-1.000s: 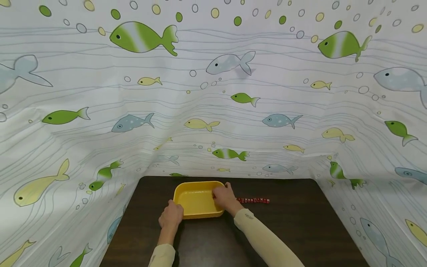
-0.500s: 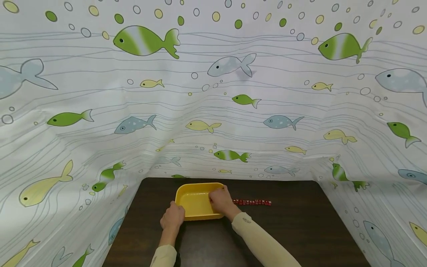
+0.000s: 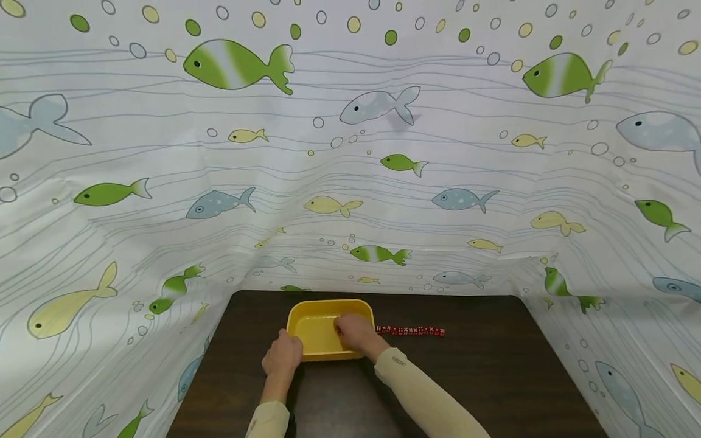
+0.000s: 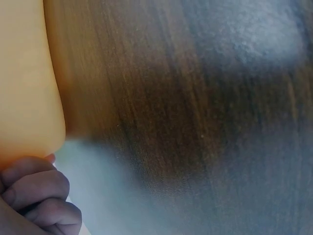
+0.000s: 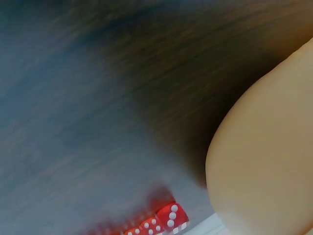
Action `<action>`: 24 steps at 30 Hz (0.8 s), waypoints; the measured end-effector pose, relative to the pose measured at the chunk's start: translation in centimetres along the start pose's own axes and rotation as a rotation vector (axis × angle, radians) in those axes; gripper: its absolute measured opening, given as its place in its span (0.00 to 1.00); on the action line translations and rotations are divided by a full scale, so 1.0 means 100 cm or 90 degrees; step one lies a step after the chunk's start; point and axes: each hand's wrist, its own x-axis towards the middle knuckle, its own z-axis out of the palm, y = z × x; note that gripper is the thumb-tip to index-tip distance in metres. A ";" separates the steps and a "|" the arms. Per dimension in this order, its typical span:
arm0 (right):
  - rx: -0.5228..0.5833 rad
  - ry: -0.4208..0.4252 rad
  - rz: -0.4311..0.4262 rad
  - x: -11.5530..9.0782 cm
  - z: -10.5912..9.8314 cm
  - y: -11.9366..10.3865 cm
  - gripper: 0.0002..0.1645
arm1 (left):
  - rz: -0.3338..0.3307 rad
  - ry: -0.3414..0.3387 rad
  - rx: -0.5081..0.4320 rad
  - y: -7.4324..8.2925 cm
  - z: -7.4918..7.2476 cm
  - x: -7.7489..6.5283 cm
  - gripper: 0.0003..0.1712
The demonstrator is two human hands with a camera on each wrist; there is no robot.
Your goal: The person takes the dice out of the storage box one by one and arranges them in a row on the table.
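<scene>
A yellow tray with raised walls sits on the dark table. My left hand grips its near left corner; in the left wrist view the fingers curl against the tray's wall. Over the right part of the tray, my right hand reaches inside with bent fingers. What its fingertips hold, if anything, is hidden in every view. Red dice with white pips form a row just right of the tray. The right wrist view catches the end die of that row near the tray's outer wall.
Dark wood-grain table extends in front of the tray and to both sides. A white sheet printed with fish rises behind the table and along its left and right edges.
My right hand has moved left, from the tray's right wall further into it, baring more of the dice row's left end. My left hand keeps its grip on the tray.
</scene>
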 end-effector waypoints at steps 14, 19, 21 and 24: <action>0.141 0.006 0.034 0.005 0.000 -0.002 0.11 | 0.012 -0.002 0.009 0.001 0.000 0.002 0.26; 0.175 0.025 0.017 0.003 -0.009 -0.008 0.14 | 0.005 -0.002 0.018 0.002 -0.002 0.000 0.26; 0.184 0.026 0.017 0.002 -0.013 -0.010 0.14 | 0.004 -0.004 0.021 0.002 -0.002 -0.001 0.26; 0.187 0.031 0.012 0.000 -0.019 -0.013 0.14 | 0.002 -0.008 0.023 0.002 -0.004 -0.001 0.25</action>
